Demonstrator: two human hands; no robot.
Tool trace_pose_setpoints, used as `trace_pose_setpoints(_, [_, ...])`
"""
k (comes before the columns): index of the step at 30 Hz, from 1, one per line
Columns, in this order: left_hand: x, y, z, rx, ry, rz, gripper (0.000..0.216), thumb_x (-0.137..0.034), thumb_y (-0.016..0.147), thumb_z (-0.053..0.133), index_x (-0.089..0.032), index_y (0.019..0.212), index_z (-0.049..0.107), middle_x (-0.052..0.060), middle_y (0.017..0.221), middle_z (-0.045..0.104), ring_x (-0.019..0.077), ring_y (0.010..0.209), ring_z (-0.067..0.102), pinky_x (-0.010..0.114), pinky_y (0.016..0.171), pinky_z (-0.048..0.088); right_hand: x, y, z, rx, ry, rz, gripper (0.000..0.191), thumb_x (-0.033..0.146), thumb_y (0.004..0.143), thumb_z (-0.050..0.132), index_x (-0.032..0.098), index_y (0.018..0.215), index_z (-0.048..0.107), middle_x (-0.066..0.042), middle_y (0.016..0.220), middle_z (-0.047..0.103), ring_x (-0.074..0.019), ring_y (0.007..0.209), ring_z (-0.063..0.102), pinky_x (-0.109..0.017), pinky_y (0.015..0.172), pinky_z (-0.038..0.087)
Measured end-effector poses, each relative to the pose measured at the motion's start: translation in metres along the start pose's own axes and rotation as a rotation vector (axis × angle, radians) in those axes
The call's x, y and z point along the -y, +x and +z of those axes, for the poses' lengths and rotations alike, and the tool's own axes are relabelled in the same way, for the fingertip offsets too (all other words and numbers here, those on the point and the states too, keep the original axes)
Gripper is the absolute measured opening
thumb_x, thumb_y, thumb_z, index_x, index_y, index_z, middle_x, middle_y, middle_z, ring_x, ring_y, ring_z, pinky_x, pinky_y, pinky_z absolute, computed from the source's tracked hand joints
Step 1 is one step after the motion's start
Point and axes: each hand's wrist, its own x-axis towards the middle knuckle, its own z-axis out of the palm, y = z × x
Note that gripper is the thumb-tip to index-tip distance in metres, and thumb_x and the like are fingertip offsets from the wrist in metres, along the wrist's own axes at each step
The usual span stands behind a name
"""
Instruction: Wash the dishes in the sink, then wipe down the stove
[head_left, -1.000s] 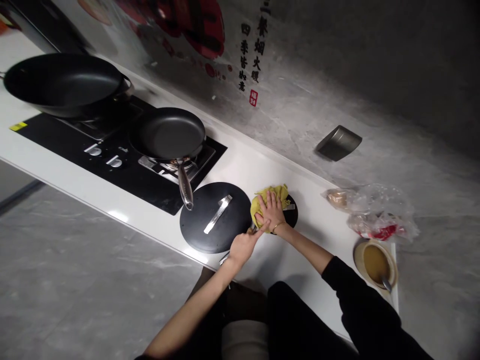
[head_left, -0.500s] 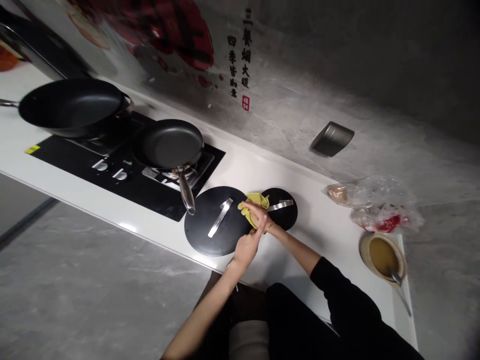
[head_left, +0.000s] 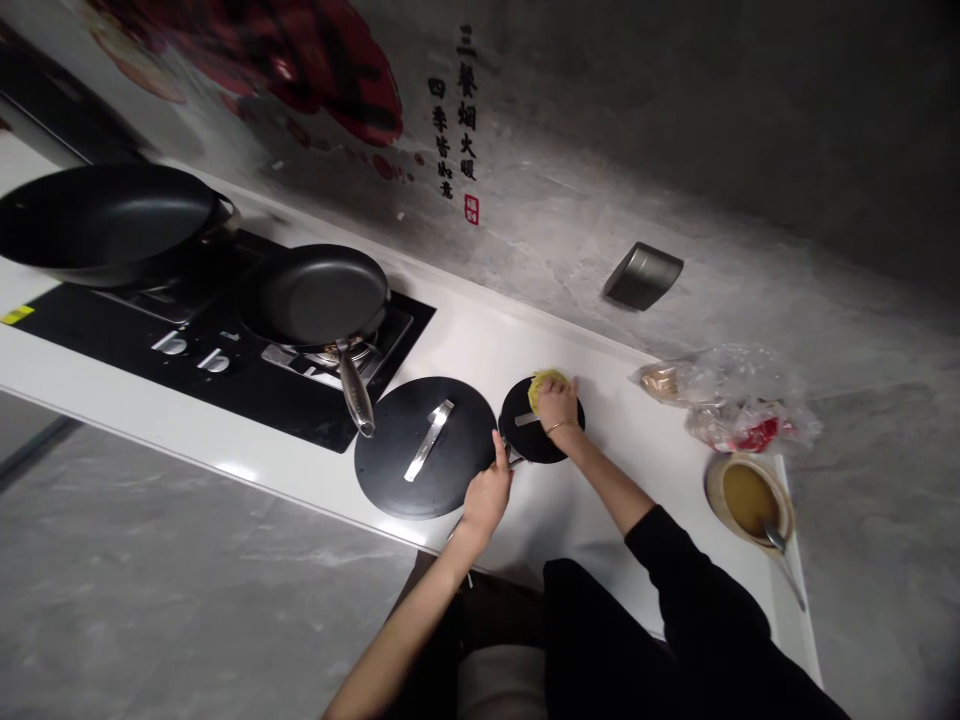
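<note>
A yellow cloth is bunched under my right hand, whose fingers are closed on it. The hand presses the cloth against the far side of a small round black lid with a flat metal grip. My left hand is at that lid's near left edge, its index finger pointing up. The other fingers curl round what seems a metal handle, mostly hidden by the hand. Just left lies a large black lid with a silver strap grip, dotted with a few drops.
A frying pan and a larger wok rest on the black gas hob. Plastic bags and a bowl of brownish liquid with a spoon stand at the right. A grey socket box juts from the wall.
My right hand has moved right and away with the cloth, from between the lids onto the small one. My left hand has separated from it and lowered slightly. The view has shifted right.
</note>
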Motion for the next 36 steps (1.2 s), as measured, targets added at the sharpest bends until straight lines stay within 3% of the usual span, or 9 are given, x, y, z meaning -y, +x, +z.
trace_pose_setpoints(5, [0.0, 0.003, -0.007, 0.073, -0.051, 0.014, 0.056, -0.025, 0.102, 0.037, -0.006, 0.154, 0.027, 0.023, 0.111, 0.071, 0.0278, 0.096, 0.073, 0.035, 0.081, 0.055, 0.038, -0.032, 0.037, 0.021, -0.15, -0.149, 0.049, 0.002, 0.091, 0.037, -0.01, 0.136, 0.05, -0.037, 0.135, 0.053, -0.0343, 0.131, 0.053, -0.054, 0.117, 0.029])
trace_pose_setpoints(9, [0.001, 0.007, -0.01, 0.069, -0.136, -0.021, 0.05, -0.027, 0.102, 0.038, -0.009, 0.148, 0.039, 0.022, 0.109, 0.072, 0.0283, 0.098, 0.073, 0.034, 0.083, 0.054, 0.029, -0.066, 0.053, 0.036, 0.052, -0.432, 0.056, 0.002, 0.09, 0.042, 0.009, 0.145, 0.049, -0.02, 0.153, 0.043, -0.0278, 0.145, 0.038, -0.047, 0.12, 0.033])
trace_pose_setpoints(12, [0.0, 0.008, -0.012, 0.066, -0.18, -0.069, 0.058, -0.027, 0.102, 0.037, -0.005, 0.153, 0.025, 0.023, 0.105, 0.073, 0.0294, 0.097, 0.073, 0.035, 0.083, 0.054, 0.014, -0.083, 0.059, 0.016, 0.251, -0.546, 0.057, 0.003, 0.092, 0.035, 0.018, 0.143, 0.053, -0.009, 0.152, 0.047, -0.0202, 0.146, 0.036, -0.042, 0.122, 0.032])
trace_pose_setpoints(16, [-0.003, 0.005, -0.017, -0.003, -0.178, -0.139, 0.085, -0.031, 0.097, 0.045, -0.003, 0.157, -0.008, 0.028, 0.118, 0.068, 0.0313, 0.097, 0.073, 0.037, 0.083, 0.054, 0.008, -0.093, 0.063, -0.055, 0.447, -0.503, 0.055, 0.005, 0.093, 0.034, 0.019, 0.14, 0.057, -0.007, 0.147, 0.053, -0.0176, 0.143, 0.042, -0.04, 0.122, 0.034])
trace_pose_setpoints(21, [0.002, 0.022, -0.04, -0.12, 0.089, 0.196, 0.097, -0.024, 0.08, 0.061, -0.013, 0.16, 0.008, 0.024, 0.164, 0.009, 0.0392, 0.147, 0.03, 0.057, 0.118, 0.022, 0.016, -0.102, 0.067, -0.075, 0.562, -0.443, 0.057, 0.001, 0.086, 0.038, 0.017, 0.137, 0.059, -0.011, 0.14, 0.06, -0.019, 0.136, 0.049, -0.039, 0.118, 0.038])
trace_pose_setpoints(24, [0.006, 0.05, -0.069, 0.095, 0.086, 0.371, 0.094, -0.021, 0.076, 0.059, -0.009, 0.158, 0.016, 0.02, 0.165, 0.014, 0.0353, 0.153, 0.004, 0.06, 0.12, 0.002, 0.021, -0.102, 0.063, -0.045, 0.526, -0.407, 0.053, 0.003, 0.083, 0.044, 0.013, 0.131, 0.062, -0.014, 0.136, 0.061, -0.0226, 0.132, 0.051, -0.04, 0.116, 0.04])
trace_pose_setpoints(28, [-0.008, 0.091, -0.099, -0.062, -0.067, 0.286, 0.069, -0.032, 0.093, 0.045, -0.014, 0.156, 0.025, 0.018, 0.164, 0.021, 0.0297, 0.154, 0.009, 0.052, 0.122, 0.007, 0.026, -0.101, 0.041, -0.068, 0.499, -0.348, 0.048, 0.003, 0.081, 0.041, 0.016, 0.117, 0.069, -0.01, 0.12, 0.068, -0.0221, 0.117, 0.058, -0.036, 0.105, 0.046])
trace_pose_setpoints(33, [-0.037, 0.129, -0.101, 0.137, -0.026, 0.217, 0.083, -0.052, 0.09, 0.057, -0.014, 0.155, 0.023, 0.023, 0.162, 0.02, 0.0336, 0.152, 0.017, 0.052, 0.12, 0.016, 0.02, -0.111, 0.012, -0.305, 0.506, -0.138, 0.04, 0.007, 0.084, 0.037, 0.02, 0.099, 0.072, -0.008, 0.098, 0.069, -0.0224, 0.097, 0.058, -0.033, 0.093, 0.046])
trace_pose_setpoints(36, [-0.039, 0.142, -0.095, 0.219, 0.008, 0.173, 0.081, -0.047, 0.089, 0.061, -0.014, 0.154, 0.026, 0.022, 0.162, 0.022, 0.032, 0.15, 0.024, 0.045, 0.12, 0.022, 0.013, -0.115, 0.012, -0.287, 0.374, -0.117, 0.038, 0.015, 0.088, 0.043, 0.021, 0.115, 0.069, -0.01, 0.121, 0.066, -0.0258, 0.111, 0.054, -0.039, 0.1, 0.04])
